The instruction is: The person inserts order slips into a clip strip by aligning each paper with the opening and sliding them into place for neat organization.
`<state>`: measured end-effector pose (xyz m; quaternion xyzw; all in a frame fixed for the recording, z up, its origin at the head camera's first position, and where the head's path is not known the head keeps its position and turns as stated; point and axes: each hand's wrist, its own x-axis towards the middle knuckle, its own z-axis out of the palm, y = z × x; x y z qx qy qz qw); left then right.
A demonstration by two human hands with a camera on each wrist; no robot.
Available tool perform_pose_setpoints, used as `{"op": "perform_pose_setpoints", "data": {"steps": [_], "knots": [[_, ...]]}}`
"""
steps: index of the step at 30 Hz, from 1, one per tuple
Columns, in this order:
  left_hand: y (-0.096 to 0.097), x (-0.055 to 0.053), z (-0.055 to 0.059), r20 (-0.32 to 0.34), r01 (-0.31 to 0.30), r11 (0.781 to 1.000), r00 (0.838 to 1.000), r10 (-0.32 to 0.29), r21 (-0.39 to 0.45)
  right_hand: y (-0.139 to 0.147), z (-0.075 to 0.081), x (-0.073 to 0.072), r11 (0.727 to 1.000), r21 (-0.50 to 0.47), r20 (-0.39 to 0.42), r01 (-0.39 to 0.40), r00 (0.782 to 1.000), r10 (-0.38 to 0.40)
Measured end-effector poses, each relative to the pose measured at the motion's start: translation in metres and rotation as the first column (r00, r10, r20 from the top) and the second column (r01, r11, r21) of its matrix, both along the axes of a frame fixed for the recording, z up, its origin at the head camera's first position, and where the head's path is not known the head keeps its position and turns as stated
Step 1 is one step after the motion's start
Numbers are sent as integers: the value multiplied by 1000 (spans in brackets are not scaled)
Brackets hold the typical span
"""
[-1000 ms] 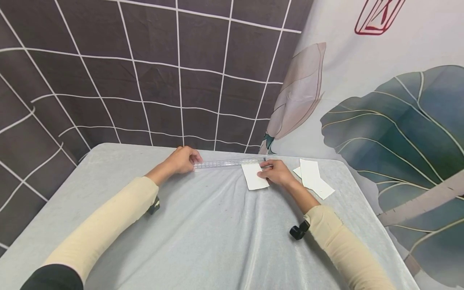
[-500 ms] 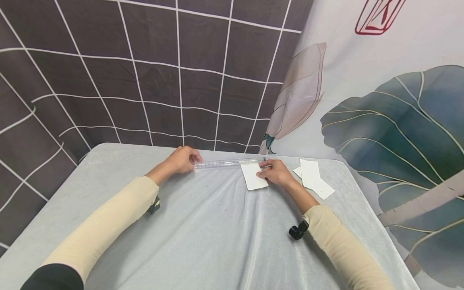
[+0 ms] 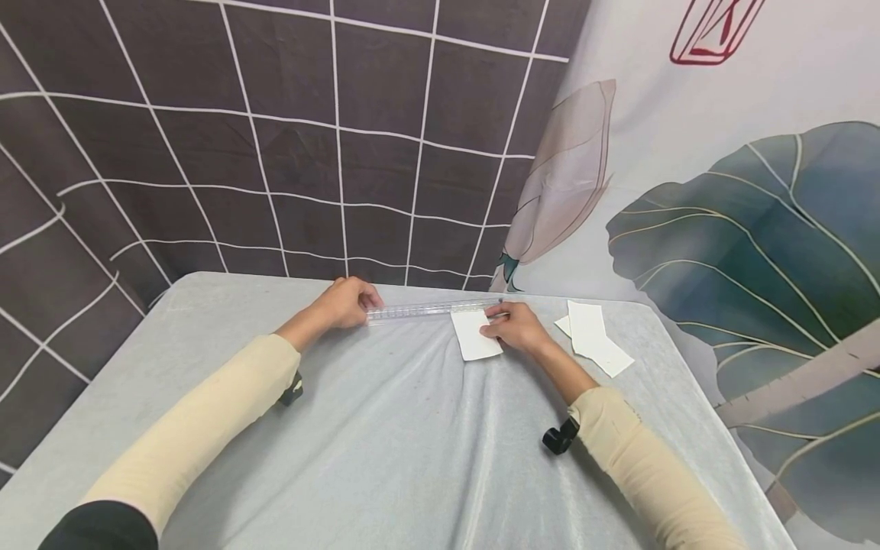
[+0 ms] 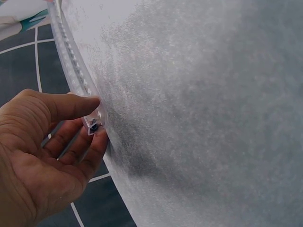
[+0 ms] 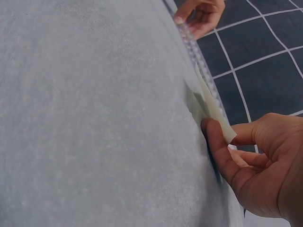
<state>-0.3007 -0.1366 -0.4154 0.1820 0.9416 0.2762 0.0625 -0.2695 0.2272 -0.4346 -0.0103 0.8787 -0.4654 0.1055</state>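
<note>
A long, narrow clear plastic tube [image 3: 412, 311] lies along the far side of the table. My left hand [image 3: 342, 304] pinches its left end, thumb on one face and fingertips on the other; a dark plug shows in that end in the left wrist view. Near the tube's right end, my right hand [image 3: 519, 327] pinches a small white piece of paper [image 3: 473, 338] between thumb and fingers. The paper's upper edge meets the tube. In the right wrist view this paper [image 5: 214, 106] stands bent alongside the tube.
Several more white paper pieces [image 3: 587, 328] lie overlapping to the right of my right hand. Pale grey cloth [image 3: 385, 443] with creases covers the table. A dark gridded curtain [image 3: 275, 153] hangs right behind the far edge, a leaf-patterned one [image 3: 756, 229] at the right.
My right hand and the paper it pinches have slid slightly left along the tube. The left hand and the tube have stayed in place.
</note>
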Motion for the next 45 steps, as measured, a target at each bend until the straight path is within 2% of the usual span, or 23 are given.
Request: {"op": "perform_pose_setpoints", "data": {"steps": [2,3,9,10,19,23,25,28,30,32,33,38,45], "knots": [[0,0,1,0,3,1000,1000,-3,3,-2,0,1,1000,-3,6,1,1000,-1],[-5,-10,-12,-9,20,1000,1000,-20,20,-2,0,1,1000,-3,8,3,1000,-3],[-5,-9,-12,-6,22,999,1000,-22,28,-7,-2,0,1000,8,26,11,1000,-11],[0,1,1,4,4,1000,1000,-4,13,-8,-2,0,1000,11,27,12,1000,-12],[2,5,4,4,2,1000,1000,-2,14,-14,-3,-2,1000,17,25,1,1000,-1],[-2,-3,-1,6,15,1000,1000,-16,24,-15,-4,-3,1000,8,15,-3,1000,3],[-9,-17,-19,-28,45,998,999,-44,51,-17,-4,-3,1000,-1,12,-1,1000,1],[-10,-21,-23,-33,48,998,998,-47,48,-19,-4,-4,1000,-10,9,3,1000,-3],[-9,-18,-20,-31,47,998,998,-46,47,-21,-5,-4,1000,-13,9,9,1000,-9],[-2,-4,-2,2,18,1000,1000,-18,19,-23,-5,-4,1000,-11,11,12,1000,-12],[-1,-1,0,2,15,1000,1000,-15,18,-24,-5,-4,1000,-11,11,12,1000,-12],[2,5,3,-3,1,1000,1000,-1,7,-29,-6,-4,1000,-28,7,6,1000,-6],[0,1,0,-8,-4,1000,1000,4,3,-37,-5,-4,997,-82,33,15,999,-13]]}}
